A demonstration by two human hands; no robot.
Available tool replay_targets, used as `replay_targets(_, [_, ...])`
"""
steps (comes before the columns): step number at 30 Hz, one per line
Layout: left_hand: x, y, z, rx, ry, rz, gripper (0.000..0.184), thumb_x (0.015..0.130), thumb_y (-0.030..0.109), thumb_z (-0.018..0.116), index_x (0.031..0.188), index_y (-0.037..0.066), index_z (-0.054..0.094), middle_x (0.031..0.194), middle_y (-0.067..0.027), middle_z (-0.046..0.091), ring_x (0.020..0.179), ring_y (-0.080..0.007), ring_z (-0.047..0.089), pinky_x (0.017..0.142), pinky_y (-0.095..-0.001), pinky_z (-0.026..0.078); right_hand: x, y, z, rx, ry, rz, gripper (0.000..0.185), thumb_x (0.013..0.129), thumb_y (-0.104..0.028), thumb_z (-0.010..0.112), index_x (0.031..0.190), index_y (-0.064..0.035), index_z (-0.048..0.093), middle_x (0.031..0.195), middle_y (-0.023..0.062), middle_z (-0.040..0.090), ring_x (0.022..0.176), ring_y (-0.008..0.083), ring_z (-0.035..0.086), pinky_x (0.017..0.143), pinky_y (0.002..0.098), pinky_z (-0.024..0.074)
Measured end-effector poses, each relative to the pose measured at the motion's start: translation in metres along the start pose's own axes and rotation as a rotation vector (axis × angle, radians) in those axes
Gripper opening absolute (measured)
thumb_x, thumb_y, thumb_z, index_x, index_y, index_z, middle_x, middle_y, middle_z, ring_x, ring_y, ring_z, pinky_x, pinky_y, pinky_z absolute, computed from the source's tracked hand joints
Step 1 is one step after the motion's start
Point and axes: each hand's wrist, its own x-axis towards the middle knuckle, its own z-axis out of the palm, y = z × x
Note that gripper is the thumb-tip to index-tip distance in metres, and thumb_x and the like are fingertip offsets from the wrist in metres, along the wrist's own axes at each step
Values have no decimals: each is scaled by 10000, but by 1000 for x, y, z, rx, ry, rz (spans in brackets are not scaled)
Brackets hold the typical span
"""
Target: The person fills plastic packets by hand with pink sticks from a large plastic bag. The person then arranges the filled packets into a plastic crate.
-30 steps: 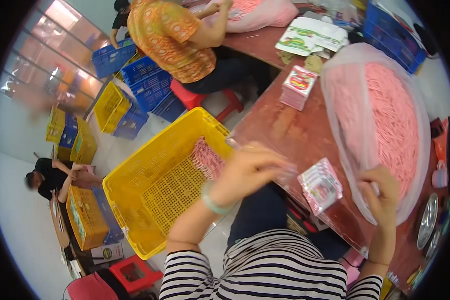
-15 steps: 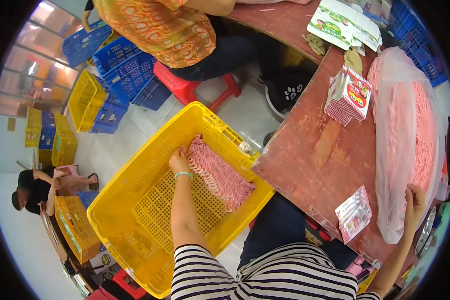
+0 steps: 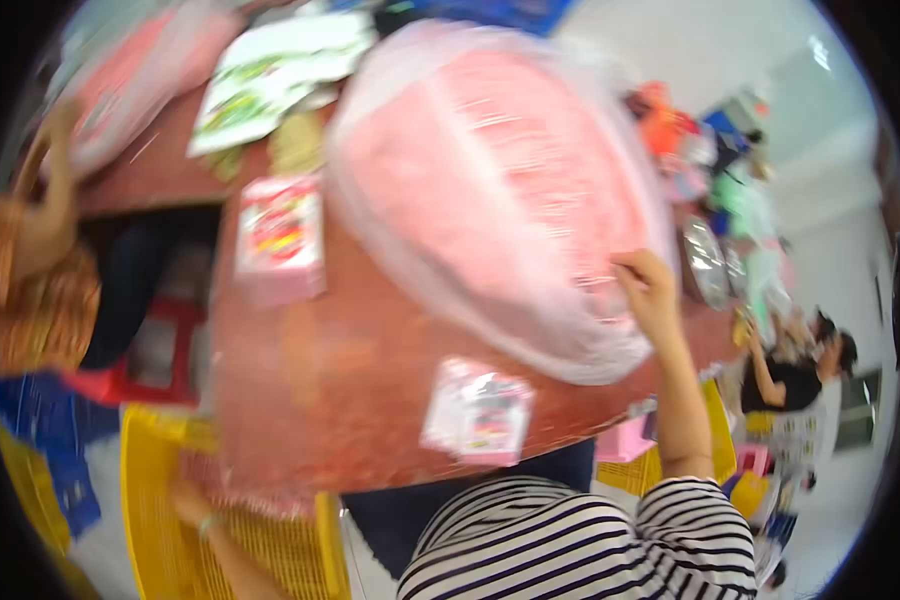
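My right hand (image 3: 650, 295) is at the right side of a large clear plastic bag (image 3: 395, 240) full of thin pink strips (image 3: 530, 150). Its fingers are drawn together in a pinch at the strips; whatever lies between them is too small to make out. Low on the left, my left hand (image 3: 188, 503) is inside a yellow crate (image 3: 150, 480), beside pink striped packets (image 3: 275, 500). Motion smears its fingers. On the red-brown table (image 3: 340, 410) lie a small pile of printed packets (image 3: 478, 412) and a stack of red-and-white printed packets (image 3: 280, 240).
Green-and-white printed sheets (image 3: 280, 80) lie at the back of the table. A co-worker in an orange patterned top (image 3: 45, 300) sits on the left by a red stool (image 3: 160, 350). Blue crates (image 3: 45, 430) stand behind. Another person in black (image 3: 780, 385) is at the far right.
The view has swung right, bringing the bag to the middle. My right hand has moved from beside the bag's lower edge onto the strips. My left hand stays in the yellow crate.
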Motion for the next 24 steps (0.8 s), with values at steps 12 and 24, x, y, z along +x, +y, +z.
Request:
replay_targets(12, [-26, 226, -430, -843, 663, 161, 200, 949, 13, 514, 1105, -54, 619, 1067, -153, 636, 959, -268, 599, 861, -339, 476, -47, 134, -27, -74, 23, 70, 122, 774, 36, 515, 869, 14, 589, 894, 206, 595, 863, 377, 585, 742, 448, 465])
replay_targets(24, [-133, 515, -569, -549, 242, 1364, 632, 756, 239, 718, 1336, 106, 504, 1433, -141, 418, 1340, -329, 363, 1022, -565, 317, -69, 130, -90, -13, -382, -253, 482, 674, -330, 777, 1026, -34, 635, 1110, 148, 584, 1130, 316, 472, 941, 462, 375])
